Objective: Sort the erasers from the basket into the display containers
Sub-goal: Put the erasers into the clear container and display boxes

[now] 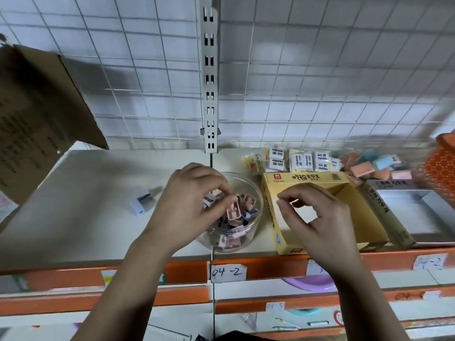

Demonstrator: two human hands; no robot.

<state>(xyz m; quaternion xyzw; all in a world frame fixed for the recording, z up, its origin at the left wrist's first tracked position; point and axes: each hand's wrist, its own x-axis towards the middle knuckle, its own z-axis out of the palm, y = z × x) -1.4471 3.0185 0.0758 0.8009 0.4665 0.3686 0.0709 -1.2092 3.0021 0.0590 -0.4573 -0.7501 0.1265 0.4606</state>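
Note:
My left hand [189,205] hovers over a clear round jar [248,232] and pinches a small pink eraser [234,210] at the jar's mouth. Several pink and dark erasers lie inside the jar. My right hand [317,217] is above the yellow display box [344,190], fingers curled with thumb and forefinger close together; nothing shows between them. Wrapped white 2B erasers [300,158] and a pile of pink and blue erasers [374,163] lie at the back of the shelf. The orange basket [443,166] stands at the far right edge.
A grey display box [418,212] sits right of the yellow one. One small white and blue item [145,201] lies on the shelf to the left. A brown cardboard box [37,114] hangs over the left side. Wire grid backs the shelf.

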